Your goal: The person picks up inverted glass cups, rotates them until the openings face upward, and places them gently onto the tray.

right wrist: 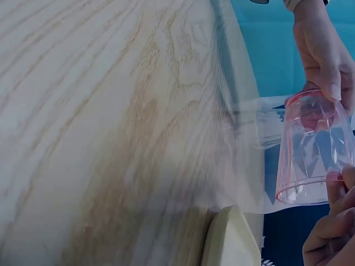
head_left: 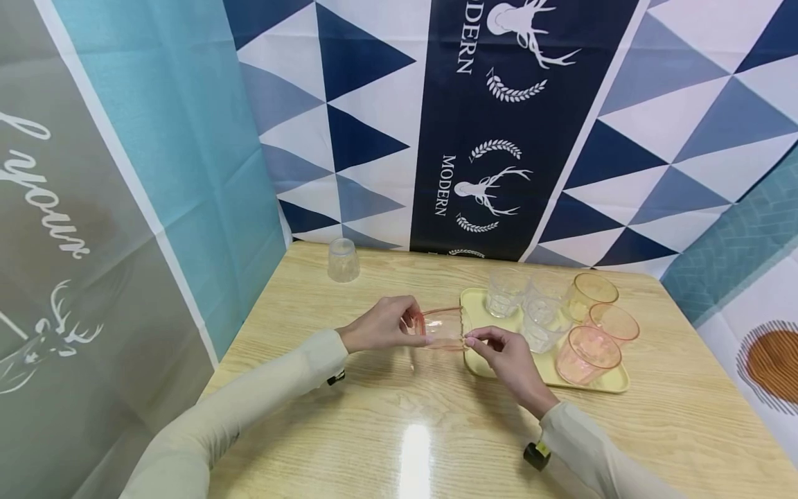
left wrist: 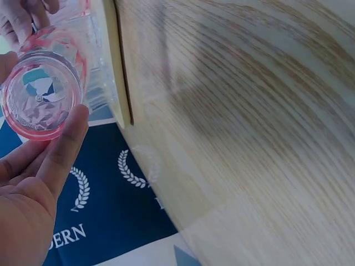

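A transparent pink cup (head_left: 442, 328) is held on its side above the table, between both hands. My left hand (head_left: 383, 324) grips it around the base end, thumb on the near side. At the rim end, my right hand (head_left: 511, 360) pinches the edge between thumb and fingers. The left wrist view shows the round base of the cup (left wrist: 40, 100) facing the camera. In the right wrist view the cup's faceted wall (right wrist: 310, 147) shows, with the right fingers (right wrist: 335, 191) on its rim.
Right of the held cup, a pale yellow tray (head_left: 475, 313) carries several clear cups (head_left: 541, 315), a yellow cup (head_left: 592, 294) and two pink cups (head_left: 589, 353). One clear cup (head_left: 343, 262) stands upside down at the back left of the wooden table (head_left: 349, 436). Patterned cloth hangs behind.
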{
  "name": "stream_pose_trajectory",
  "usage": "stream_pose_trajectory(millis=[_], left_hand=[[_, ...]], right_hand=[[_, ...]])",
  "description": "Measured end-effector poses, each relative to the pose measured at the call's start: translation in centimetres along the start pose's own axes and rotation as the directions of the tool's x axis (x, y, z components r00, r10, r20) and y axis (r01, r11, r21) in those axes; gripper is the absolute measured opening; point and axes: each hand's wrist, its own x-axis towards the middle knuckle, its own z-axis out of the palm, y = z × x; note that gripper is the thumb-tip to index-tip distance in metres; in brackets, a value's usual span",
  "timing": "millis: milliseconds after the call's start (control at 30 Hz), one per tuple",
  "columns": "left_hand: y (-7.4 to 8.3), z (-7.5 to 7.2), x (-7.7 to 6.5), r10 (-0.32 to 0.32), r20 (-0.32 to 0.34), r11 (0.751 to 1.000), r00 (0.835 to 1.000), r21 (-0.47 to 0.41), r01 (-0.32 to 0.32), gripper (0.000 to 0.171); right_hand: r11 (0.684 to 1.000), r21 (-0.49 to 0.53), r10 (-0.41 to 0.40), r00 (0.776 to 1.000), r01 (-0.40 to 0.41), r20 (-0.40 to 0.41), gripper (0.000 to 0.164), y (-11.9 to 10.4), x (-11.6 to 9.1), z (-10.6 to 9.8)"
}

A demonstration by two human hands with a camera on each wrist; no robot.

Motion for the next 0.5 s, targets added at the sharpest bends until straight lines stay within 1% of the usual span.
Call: stream_pose_trajectory(millis=[67, 133, 200, 300, 400, 500], left_hand=[[0.0, 0.1, 0.0, -0.002, -0.005, 0.999, 1.000, 0.038, 0.002, 0.051], [0.1, 0.3, 0.0, -0.008, -0.009, 0.997, 1.000, 0.080, 0.009, 0.054], [0.2, 0.4, 0.1, -0.018, -0.008, 0.993, 1.000, 0.116, 0.019, 0.057], [0.5, 0.7, 0.3, -0.040, -0.006, 0.988, 0.999, 0.146, 0.040, 0.057], [0.6, 1.0, 0.5, -0.060, -0.014, 0.985, 0.998, 0.159, 0.061, 0.060], [0.6, 1.3, 0.5, -0.075, -0.016, 0.981, 0.997, 0.177, 0.076, 0.061]], right_hand=[[0.996, -0.071, -0.063, 0.998, 0.061, -0.021, 0.016, -0.1, 0.0, -0.1], [0.978, -0.157, -0.146, 0.988, 0.137, -0.042, 0.010, -0.3, 0.0, -0.2], [0.944, -0.248, -0.239, 0.969, 0.218, -0.058, 0.005, -0.5, 0.0, -0.2], [0.883, -0.350, -0.356, 0.932, 0.312, -0.066, 0.006, -0.9, -0.1, -0.3], [0.844, -0.398, -0.418, 0.906, 0.360, -0.066, 0.006, -1.2, 0.0, -0.7], [0.832, -0.411, -0.436, 0.897, 0.373, -0.068, 0.005, -1.3, 0.1, -1.2]])
